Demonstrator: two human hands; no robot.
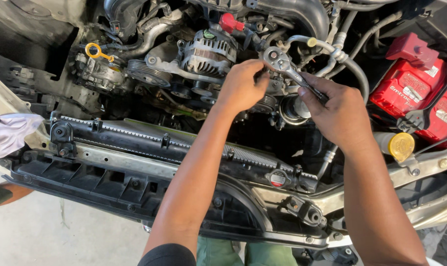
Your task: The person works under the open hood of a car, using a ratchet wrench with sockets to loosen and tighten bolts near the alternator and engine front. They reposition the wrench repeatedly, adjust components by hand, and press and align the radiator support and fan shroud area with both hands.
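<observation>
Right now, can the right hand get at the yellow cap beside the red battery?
Probably yes. The right hand grips the ratchet handle near the yellow cap, and open space lies between them. It would have to release the ratchet first.

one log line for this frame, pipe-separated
left hand: at ratchet head | right hand: grips ratchet wrench handle | site: beside alternator | nearby: red battery, radiator
</observation>
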